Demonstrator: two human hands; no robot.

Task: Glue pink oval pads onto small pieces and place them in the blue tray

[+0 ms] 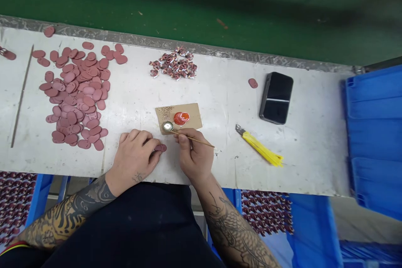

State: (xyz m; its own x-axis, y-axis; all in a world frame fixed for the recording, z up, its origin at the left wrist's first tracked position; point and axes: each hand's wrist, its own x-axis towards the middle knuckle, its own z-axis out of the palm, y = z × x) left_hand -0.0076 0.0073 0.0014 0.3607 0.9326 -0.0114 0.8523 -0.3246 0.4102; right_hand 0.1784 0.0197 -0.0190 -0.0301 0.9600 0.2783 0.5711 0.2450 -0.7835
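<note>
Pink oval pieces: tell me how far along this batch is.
Done, seemingly: a small heap of red-and-white pieces on the bench and dark red pieces below it. In hand: the left hand holds one oval; the right hand holds a thin stick to a bottle cap. Left: the large pink pile.

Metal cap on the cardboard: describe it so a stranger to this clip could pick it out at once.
On the white workbench, find the brown cardboard piece carrying a red blob. At its lower left corner sits a small round metal cap, silver inside. It is the only shiny round thing on the card, and the wooden stick in the right hand reaches it.
</note>
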